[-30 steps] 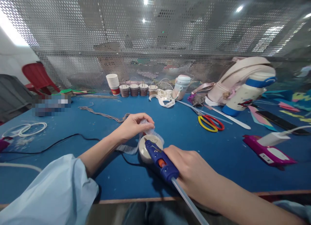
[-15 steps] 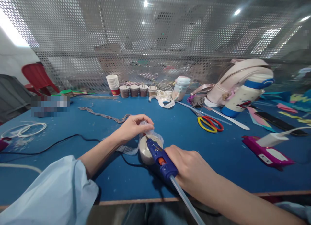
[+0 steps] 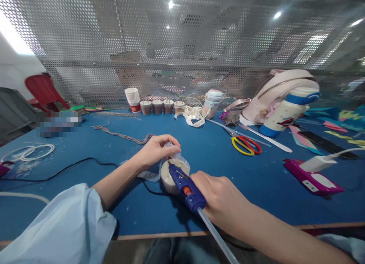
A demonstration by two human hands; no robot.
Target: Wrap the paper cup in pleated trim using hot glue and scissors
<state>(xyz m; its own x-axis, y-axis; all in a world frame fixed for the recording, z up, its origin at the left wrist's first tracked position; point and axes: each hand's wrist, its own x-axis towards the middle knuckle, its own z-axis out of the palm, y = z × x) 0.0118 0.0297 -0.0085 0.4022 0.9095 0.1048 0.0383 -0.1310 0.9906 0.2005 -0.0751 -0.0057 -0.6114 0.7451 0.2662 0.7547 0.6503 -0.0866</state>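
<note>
My right hand [image 3: 219,197] grips a blue glue gun [image 3: 185,186] with an orange trigger and a clear glue stick [image 3: 213,237] out of its back. The gun's nozzle rests over the top of a small round beige cup [image 3: 168,180] on the blue table [image 3: 256,188]. My left hand [image 3: 155,150] pinches a strip of white pleated ribbon [image 3: 149,175] against the cup's far rim. The ribbon trails down to the left of the cup. A black cord [image 3: 71,167] runs left from under the cup.
Red and yellow scissors [image 3: 246,145] lie to the right. A magenta device [image 3: 313,180] with a white charger sits at the far right. Paper cups [image 3: 132,98], small brown cups, a bottle [image 3: 212,103], a pink bag [image 3: 279,91] and coloured paper line the back. A perforated metal screen stands behind.
The glue gun and my right hand have shifted slightly left and nearer across the cup's top. My left hand stays pinching the ribbon.
</note>
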